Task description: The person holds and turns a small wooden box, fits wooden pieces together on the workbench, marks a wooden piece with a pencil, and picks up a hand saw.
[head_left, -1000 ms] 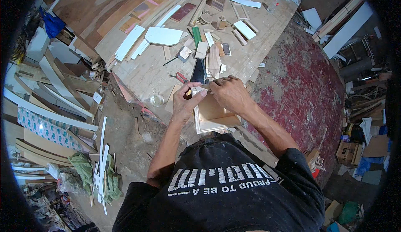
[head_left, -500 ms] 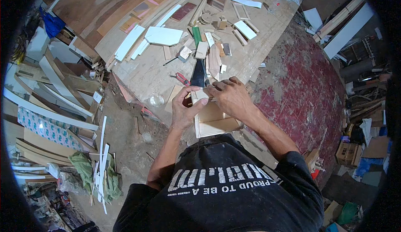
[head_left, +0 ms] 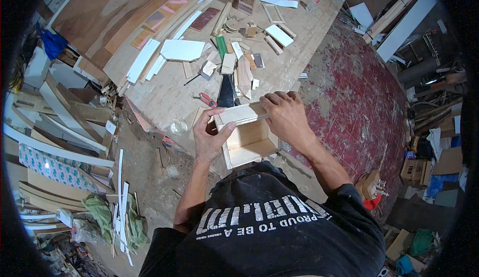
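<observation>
Cluttered workbench (head_left: 167,91) beyond a pale, open wooden box (head_left: 248,136) in the grip of both hands (head_left: 207,139) (head_left: 288,119)

We cannot see the right end of the upper board (head_left: 241,114) on the wooden box (head_left: 251,136), because the right hand (head_left: 289,116) covers it; the left hand (head_left: 208,136) hides part of the left wall from us. We lose the near end of the black tapered piece (head_left: 227,92) behind that board. Our view's upper edge cuts off the desk (head_left: 279,72), its lower edge the black shirt (head_left: 294,237). The red bits (head_left: 318,1) are too small for us to identify.
</observation>
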